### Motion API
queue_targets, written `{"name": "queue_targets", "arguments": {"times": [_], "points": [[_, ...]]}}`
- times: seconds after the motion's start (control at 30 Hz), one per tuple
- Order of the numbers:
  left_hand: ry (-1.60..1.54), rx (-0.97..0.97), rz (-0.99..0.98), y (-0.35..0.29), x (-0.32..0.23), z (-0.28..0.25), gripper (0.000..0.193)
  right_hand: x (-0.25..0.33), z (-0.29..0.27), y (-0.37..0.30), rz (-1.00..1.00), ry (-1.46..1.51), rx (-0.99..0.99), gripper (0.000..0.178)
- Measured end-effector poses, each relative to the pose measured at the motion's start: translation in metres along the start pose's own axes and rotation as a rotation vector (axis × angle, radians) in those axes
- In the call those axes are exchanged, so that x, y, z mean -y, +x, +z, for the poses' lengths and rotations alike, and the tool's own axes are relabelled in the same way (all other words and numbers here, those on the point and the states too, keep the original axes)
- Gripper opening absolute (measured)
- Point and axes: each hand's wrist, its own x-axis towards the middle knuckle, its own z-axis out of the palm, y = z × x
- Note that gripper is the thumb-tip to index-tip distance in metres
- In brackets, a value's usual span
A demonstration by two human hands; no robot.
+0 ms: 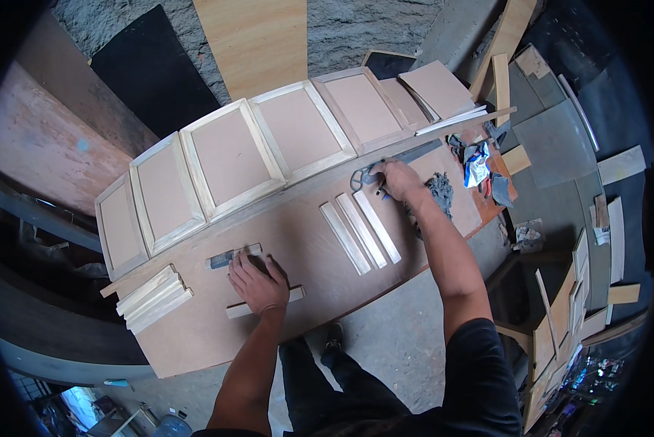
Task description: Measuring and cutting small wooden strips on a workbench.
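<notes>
My left hand [257,282] lies palm down on the board-topped table, thumb apart from the fingers. Its fingertips reach a short wooden strip [254,250] with a dark grey flat piece [222,259] on it. Just under that wrist is another short wooden strip [239,311]. Farther right, my right hand [400,178] closes on a grey tool [369,177] with a looped end; most of it is hidden, so its kind is unclear. Three pale wooden strips [361,231] lie side by side between the hands.
Several framed panels [232,156] stand in a row along the table's far edge. Stacked wooden strips [154,297] lie at the left. A dark grey crumpled cloth [440,191] and a blue-and-white packet [477,166] sit on the right. Boards [560,335] lean beyond the right end.
</notes>
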Motion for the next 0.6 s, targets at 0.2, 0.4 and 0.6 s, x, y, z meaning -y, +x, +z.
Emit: {"name": "queue_targets", "arguments": {"times": [0.2, 0.4, 0.6], "points": [[0.007, 0.04, -0.029, 0.0, 0.003, 0.002, 0.063, 0.003, -0.003, 0.007, 0.001, -0.051, 0.154, 0.024], [0.003, 0.03, -0.023, -0.001, 0.005, 0.001, 0.063, -0.009, -0.006, -0.002, -0.127, 0.06, 0.1, 0.027], [-0.016, 0.035, -0.018, 0.002, 0.002, 0.003, 0.062, -0.026, -0.002, -0.003, -0.16, 0.043, 0.13, 0.023]]}}
